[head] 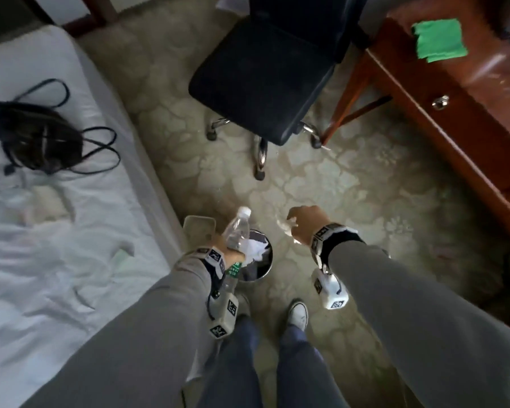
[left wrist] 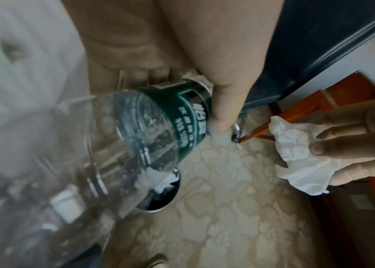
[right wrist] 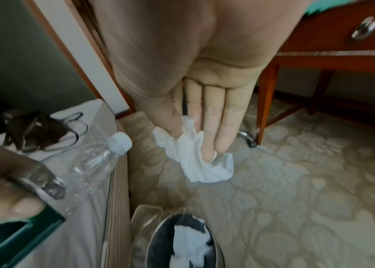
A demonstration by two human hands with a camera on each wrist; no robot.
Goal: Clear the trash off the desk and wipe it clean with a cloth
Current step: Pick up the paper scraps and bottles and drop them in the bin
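Left hand [head: 231, 254] curled round clear bottle [head: 236, 228], green label, white cap on, held tilted above bin [head: 262, 269], cap pointing away from body. Right hand [head: 305, 222] just right of bin, over carpet [head: 365, 201]; thumb and fingers [right wrist: 223, 130] pinching crumpled white tissue [right wrist: 200, 163], fingers fairly straight, tissue hanging below fingertips, not over bin opening. Bin round, metal rim, dark liner, on carpet beside bed [head: 56, 216]; white crumpled paper [right wrist: 188, 241] already inside. Clear plastic container [head: 199, 228] standing on floor between bin and bed edge, touching or just beside bin, cannot tell which. Green cloth [head: 439, 39] folded, lying flat on wooden worktop [head: 483, 92] far right, well apart from both hands; small pale specks on worktop near cloth, blurred. Drawer knob [head: 440, 102] on worktop front. Black chair [head: 262, 78] on casters next to worktop leg. Dark bag [head: 39, 139] with looped straps on white bed sheet. Grey sleeves, wrist cameras with marker tags on both arms. White shoe [head: 298, 315] visible below, near bin.
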